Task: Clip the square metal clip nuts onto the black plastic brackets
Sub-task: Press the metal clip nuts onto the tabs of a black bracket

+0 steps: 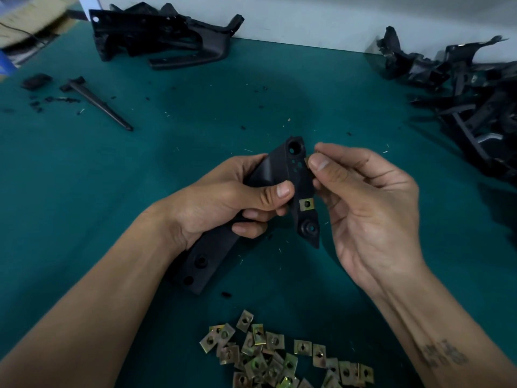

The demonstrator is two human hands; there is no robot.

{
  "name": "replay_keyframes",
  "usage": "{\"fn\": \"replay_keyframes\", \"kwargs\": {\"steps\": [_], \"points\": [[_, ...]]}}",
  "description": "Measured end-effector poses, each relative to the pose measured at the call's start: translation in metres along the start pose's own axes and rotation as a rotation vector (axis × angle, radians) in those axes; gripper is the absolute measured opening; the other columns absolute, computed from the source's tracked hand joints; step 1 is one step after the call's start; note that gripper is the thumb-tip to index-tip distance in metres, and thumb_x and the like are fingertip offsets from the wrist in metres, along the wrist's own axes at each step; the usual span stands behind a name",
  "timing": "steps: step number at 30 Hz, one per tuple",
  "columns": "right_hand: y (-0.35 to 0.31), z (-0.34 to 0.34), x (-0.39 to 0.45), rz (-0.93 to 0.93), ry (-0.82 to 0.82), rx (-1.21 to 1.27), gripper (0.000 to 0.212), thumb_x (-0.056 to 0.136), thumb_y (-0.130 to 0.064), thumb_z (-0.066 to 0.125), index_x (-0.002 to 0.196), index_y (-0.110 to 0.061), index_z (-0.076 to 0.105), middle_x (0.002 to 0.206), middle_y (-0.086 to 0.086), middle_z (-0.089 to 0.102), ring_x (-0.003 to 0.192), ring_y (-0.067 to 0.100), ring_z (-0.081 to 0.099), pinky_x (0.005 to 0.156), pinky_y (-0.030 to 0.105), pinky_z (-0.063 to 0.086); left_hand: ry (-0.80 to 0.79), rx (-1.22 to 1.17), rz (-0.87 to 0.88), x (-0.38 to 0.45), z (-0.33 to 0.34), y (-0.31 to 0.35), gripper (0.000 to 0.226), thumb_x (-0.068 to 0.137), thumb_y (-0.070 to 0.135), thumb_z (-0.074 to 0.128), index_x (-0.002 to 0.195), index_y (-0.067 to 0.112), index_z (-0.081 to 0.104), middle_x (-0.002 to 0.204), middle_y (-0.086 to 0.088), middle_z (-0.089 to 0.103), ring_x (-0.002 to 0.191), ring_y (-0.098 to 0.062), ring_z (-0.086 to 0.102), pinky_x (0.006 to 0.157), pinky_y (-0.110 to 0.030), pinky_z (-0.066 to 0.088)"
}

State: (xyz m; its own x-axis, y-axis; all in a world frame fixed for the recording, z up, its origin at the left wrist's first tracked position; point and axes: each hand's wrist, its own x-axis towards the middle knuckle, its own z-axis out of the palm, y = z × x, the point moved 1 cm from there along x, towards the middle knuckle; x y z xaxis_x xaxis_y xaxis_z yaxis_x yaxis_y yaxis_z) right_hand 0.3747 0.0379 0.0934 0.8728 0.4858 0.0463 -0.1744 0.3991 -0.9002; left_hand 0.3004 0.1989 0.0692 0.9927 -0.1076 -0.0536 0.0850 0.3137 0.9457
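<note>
Left hand (223,203): grasps the black bracket (282,175) above the tabletop (84,169); one clip nut (306,204) already sits on it
Right hand (363,203): pinches what looks like a second nut (307,161) at the bracket's edge
Loose nuts (279,357): heaped near the front edge

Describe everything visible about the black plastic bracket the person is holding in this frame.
The black plastic bracket is a long, matte, angled piece with round holes near both ends and small holes by its far tip. It is held above the green table, tilted away from the camera. The left hand grips its middle, thumb on top. One brass-coloured clip nut already sits clipped on its right edge. The right hand pinches a second clip nut against the edge near the far end.
</note>
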Motion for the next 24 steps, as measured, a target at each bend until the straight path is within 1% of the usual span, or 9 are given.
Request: {"fn": "replay_keyframes", "kwargs": {"steps": [3,4,8,11,12,15,19,21,24], "points": [[0.0,0.002,-0.002,0.028,0.027,-0.004,0.02,0.075,0.001,0.075,0.094,-0.004,0.072,0.079,0.009,0.072,0.072,0.014,0.065,0.074,0.026,0.057,0.027,0.007,0.015,0.001,0.002,0.0,0.018,0.088,0.021,0.071,0.096,0.009,0.059,0.075,-0.007,0.051,0.05,-0.008,0.028,0.038,-0.017,0.029],[0.0,0.002,-0.002,0.043,0.038,-0.001,0.02,0.075,0.0,0.075,0.095,-0.003,0.07,0.079,0.009,0.072,0.072,0.015,0.066,0.076,0.028,0.057,0.031,0.013,0.019,0.001,0.002,0.0,0.016,0.087,0.021,0.07,0.094,0.01,0.06,0.075,-0.007,0.051,0.05,-0.008,0.028,0.038,-0.017,0.029],[0.0,0.002,-0.005,0.105,0.088,0.026,0.015,0.073,-0.003,0.078,0.086,-0.003,0.071,0.077,0.01,0.072,0.071,0.017,0.067,0.079,0.035,0.057,0.021,0.034,0.023,0.002,0.002,0.0,0.014,0.091,0.02,0.071,0.092,0.011,0.06,0.075,-0.007,0.051,0.05,-0.009,0.029,0.039,-0.017,0.03],[0.002,0.006,-0.009,0.085,0.119,0.041,0.014,0.073,-0.007,0.077,0.084,-0.005,0.069,0.077,0.009,0.072,0.072,0.018,0.066,0.077,0.035,0.058,0.022,0.052,0.015,0.003,0.003,0.001,0.013,0.085,0.023,0.071,0.088,0.014,0.062,0.074,-0.007,0.051,0.051,-0.009,0.029,0.038,-0.017,0.03],[0.003,0.008,-0.011,0.072,0.142,0.038,0.016,0.073,-0.009,0.077,0.085,-0.005,0.068,0.079,0.01,0.072,0.074,0.02,0.067,0.081,0.038,0.057,0.019,0.058,0.015,0.003,0.004,0.001,0.012,0.084,0.024,0.071,0.086,0.016,0.063,0.073,-0.007,0.051,0.051,-0.01,0.029,0.038,-0.018,0.03],[0.007,0.014,-0.017,0.07,0.217,0.057,0.019,0.079,-0.009,0.077,0.093,-0.002,0.067,0.087,0.018,0.07,0.084,0.029,0.065,0.098,0.059,0.051,0.021,0.07,0.018,0.003,0.005,0.001,0.01,0.082,0.025,0.072,0.081,0.019,0.064,0.072,-0.008,0.051,0.051,-0.01,0.029,0.039,-0.017,0.03],[0.012,0.016,-0.02,0.105,0.284,0.095,0.009,0.089,-0.006,0.073,0.094,-0.005,0.065,0.09,0.027,0.058,0.086,0.034,0.061,0.1,0.067,0.045,0.029,0.076,0.021,0.003,0.005,0.001,0.009,0.082,0.023,0.071,0.08,0.019,0.063,0.071,-0.008,0.051,0.049,-0.01,0.028,0.039,-0.017,0.03],[0.011,0.016,-0.02,0.097,0.268,0.089,0.009,0.088,-0.006,0.073,0.093,-0.003,0.067,0.088,0.029,0.06,0.086,0.033,0.062,0.1,0.066,0.046,0.021,0.071,0.025,0.003,0.005,0.001,0.009,0.082,0.023,0.071,0.08,0.019,0.064,0.071,-0.008,0.051,0.049,-0.01,0.028,0.039,-0.016,0.031],[0.009,0.016,-0.019,0.054,0.264,0.074,0.007,0.085,-0.002,0.073,0.09,-0.001,0.069,0.084,0.02,0.067,0.082,0.03,0.065,0.099,0.059,0.05,0.005,0.067,0.031,0.002,0.005,0.002,0.008,0.082,0.024,0.071,0.081,0.019,0.064,0.071,-0.008,0.051,0.049,-0.01,0.028,0.038,-0.016,0.031]]}}
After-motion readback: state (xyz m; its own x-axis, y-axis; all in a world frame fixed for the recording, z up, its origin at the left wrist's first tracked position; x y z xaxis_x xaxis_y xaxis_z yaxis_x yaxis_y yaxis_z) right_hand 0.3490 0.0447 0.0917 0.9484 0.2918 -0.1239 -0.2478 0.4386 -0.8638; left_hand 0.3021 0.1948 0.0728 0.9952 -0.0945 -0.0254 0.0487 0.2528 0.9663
